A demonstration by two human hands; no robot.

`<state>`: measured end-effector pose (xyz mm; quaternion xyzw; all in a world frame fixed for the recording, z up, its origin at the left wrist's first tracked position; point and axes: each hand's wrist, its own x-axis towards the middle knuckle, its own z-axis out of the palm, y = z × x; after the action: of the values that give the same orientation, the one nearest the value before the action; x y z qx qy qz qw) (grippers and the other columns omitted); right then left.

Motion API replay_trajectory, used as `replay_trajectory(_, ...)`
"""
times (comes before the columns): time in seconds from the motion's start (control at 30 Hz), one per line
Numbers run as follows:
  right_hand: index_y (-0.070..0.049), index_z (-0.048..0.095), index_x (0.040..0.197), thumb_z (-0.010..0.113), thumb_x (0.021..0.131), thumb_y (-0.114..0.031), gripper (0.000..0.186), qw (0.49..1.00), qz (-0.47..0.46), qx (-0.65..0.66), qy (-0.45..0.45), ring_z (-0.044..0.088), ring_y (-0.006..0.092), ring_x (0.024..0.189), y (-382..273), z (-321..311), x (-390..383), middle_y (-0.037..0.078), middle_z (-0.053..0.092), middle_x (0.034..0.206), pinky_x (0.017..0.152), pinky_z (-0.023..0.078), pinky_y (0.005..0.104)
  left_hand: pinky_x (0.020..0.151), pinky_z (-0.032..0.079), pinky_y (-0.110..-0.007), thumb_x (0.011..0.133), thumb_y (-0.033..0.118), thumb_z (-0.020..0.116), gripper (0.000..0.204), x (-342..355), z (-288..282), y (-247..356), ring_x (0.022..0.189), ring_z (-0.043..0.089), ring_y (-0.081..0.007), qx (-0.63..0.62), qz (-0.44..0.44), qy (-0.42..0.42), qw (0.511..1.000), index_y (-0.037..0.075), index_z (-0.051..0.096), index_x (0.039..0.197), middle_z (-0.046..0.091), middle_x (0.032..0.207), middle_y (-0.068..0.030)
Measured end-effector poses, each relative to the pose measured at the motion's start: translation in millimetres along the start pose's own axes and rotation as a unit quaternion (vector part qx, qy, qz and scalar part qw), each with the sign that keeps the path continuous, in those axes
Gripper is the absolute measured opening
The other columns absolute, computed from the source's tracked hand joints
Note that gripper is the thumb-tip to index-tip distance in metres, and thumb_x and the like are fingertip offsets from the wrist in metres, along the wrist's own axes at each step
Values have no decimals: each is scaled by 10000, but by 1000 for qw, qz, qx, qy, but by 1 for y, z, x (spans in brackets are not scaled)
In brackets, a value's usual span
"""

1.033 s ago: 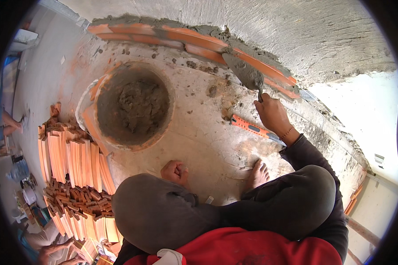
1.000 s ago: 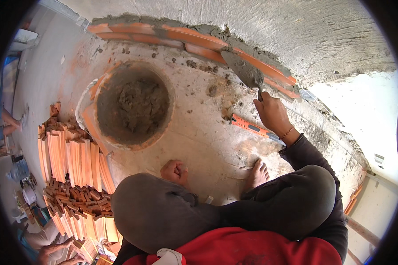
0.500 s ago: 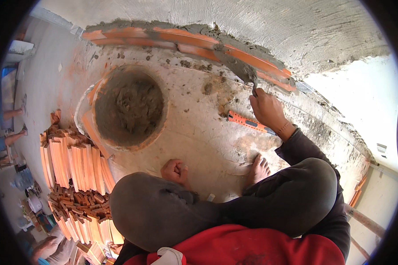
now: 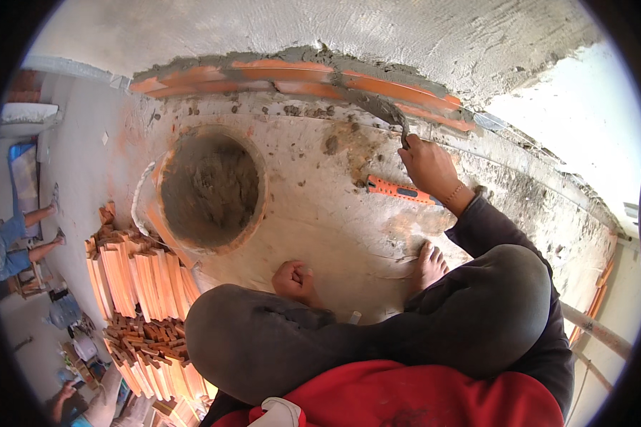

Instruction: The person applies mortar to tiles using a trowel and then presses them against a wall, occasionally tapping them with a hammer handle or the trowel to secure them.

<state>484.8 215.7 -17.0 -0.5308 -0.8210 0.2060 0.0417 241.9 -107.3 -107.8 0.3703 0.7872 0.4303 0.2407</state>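
My right hand (image 4: 431, 168) is closed round the handle of a trowel (image 4: 382, 108). The mortar-smeared blade lies against a row of orange tiles or thin bricks (image 4: 384, 87) along the foot of the wall, where grey mortar (image 4: 278, 57) lines the upper edge. Just under that hand, an orange-and-black tool handle (image 4: 399, 190) rests on the floor, its far end hidden by my wrist. My left hand (image 4: 293, 280) is curled into a fist in front of my left knee, with nothing visible in it. Left of centre stands a round bucket (image 4: 262, 206) containing grey mortar (image 4: 210, 188).
Stacks of orange tile strips (image 4: 139, 277) stand left of my knee, near the bucket. My bare foot (image 4: 429, 265) is on the mortar-spotted floor (image 4: 320, 228). Another person's legs (image 4: 39, 231) show at the far left. Poles (image 4: 595, 331) lie at the right edge.
The whole view has shifted slightly, bringing more of the left side into sight. My right hand keeps the trowel at the tile row, and my left hand stays closed.
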Motion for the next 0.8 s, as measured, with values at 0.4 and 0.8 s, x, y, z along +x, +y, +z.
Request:
replay_trajectory(0.4,-107,652,972,662,859,-160,125,970,-241,-14,38,610,271,938,9,-5,-4,52,648,886,878,465,432,492,398,-254,655,76,756,226,5,-9,-7,508,461,-100,44,51,-58,996,19,688,863,556,614,-28)
replay_trajectory(0.8,-165,699,837,681,734,-145,106,865,-501,-4,-19,563,187,1009,-38,34,52,-31,594,822,1061,367,371,486,407,-259,711,105,735,213,5,-6,-6,508,486,-109,65,84,-50,993,11,682,894,579,632,-42)
